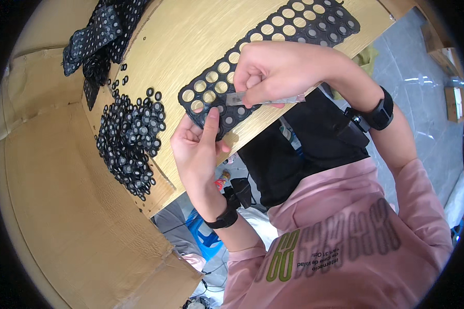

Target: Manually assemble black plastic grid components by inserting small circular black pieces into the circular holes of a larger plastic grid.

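Observation:
A long black rubber sheet (314,34) lies slantwise over the wooden table. Many round holes run through it, and several grey-centred rings remain in its near rows and far right end. My left hand (197,152) grips its near left corner, thumb on top and fingers curled underneath. In my right hand (265,77) is a flat, pale, blade-like strip (236,99), held between thumb and curled fingers. Its left end rests at the sheet close to my left thumb, among the rings; whether it cuts or presses cannot be seen. The other end sticks out past my palm.
A heap of small black rings (131,129) lies on the left of the table (178,38), beside a cardboard wall (62,180). More dotted black sheets (100,38) are bunched at the far left. A blue plastic stool (203,237) stands below the near edge.

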{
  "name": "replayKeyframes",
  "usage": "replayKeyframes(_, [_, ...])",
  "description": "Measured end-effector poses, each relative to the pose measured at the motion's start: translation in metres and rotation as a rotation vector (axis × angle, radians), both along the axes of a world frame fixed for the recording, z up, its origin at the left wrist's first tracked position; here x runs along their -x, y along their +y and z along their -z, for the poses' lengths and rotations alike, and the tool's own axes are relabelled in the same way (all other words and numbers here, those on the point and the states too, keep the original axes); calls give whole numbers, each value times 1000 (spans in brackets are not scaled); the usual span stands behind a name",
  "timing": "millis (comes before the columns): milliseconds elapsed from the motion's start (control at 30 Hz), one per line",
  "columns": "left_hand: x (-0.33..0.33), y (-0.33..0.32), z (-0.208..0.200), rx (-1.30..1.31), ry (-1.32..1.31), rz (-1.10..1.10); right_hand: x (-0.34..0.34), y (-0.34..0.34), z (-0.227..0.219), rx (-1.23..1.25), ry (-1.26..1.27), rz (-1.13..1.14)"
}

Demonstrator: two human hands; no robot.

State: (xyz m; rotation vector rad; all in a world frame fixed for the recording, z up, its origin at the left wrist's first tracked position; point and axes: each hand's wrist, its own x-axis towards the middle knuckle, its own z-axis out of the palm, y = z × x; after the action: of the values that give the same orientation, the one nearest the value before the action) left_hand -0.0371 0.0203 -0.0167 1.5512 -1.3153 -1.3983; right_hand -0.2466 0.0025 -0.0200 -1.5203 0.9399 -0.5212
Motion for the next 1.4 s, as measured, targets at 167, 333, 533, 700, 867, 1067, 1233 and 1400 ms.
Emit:
replayKeyframes(167, [3,4,-3,27,-14,12,0,1,-2,-25,0,19])
replayKeyframes(333, [2,7,0,83,-26,23,-2,2,-1,-5,-16,21])
replayKeyframes(533, [4,2,7,116,18,16,-2,2,3,5,0,37])
replayKeyframes(700, [10,1,8,171,-64,-48,-2,1,5,63,0,12])
replayKeyframes(867, [11,2,8,180,-25,-46,-3,4,6,85,18,42])
replayKeyframes(1067, [17,4,5,234,-17,-60,-5,4,5,137,73,63])
replayKeyframes(1233, [20,9,-1,268,-126,-75,-7,6,5,173,38,59])
replayKeyframes(1400, [18,9,2,291,-87,-25,-8,6,12,225,49,73])
